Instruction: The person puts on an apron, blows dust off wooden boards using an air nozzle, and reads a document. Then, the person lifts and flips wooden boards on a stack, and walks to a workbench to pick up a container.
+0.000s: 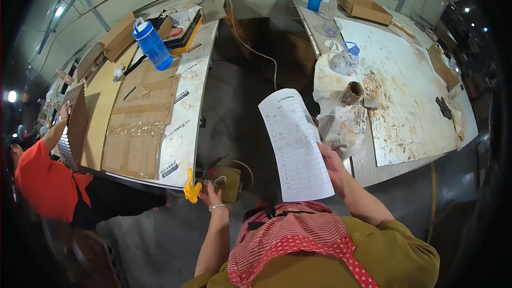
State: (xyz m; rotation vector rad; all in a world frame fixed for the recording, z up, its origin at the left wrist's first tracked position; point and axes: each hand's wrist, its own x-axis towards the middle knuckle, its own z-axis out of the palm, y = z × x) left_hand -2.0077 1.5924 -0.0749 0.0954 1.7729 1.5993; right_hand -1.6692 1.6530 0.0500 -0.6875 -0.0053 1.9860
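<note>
In my right hand (332, 162) is a printed paper sheet (296, 146), gripped by its right edge; it carries a table of rows and curves slightly. Part of that hand's fingers is hidden behind the paper. At the near corner of the left table, my left hand (210, 196) has its fingers curled against a bright yellow piece (192, 186) with a bent, branching shape. Its exact kind I cannot make out. A bracelet circles my left wrist.
The left table (184, 112) bears flattened cardboard (136, 122) and a blue water bottle (153, 44). On the right table stand a stained white board (410, 101), a brown-crusted tube (352, 92) and a clear jug (345, 60). A person in red (45, 181) handles a panel at far left.
</note>
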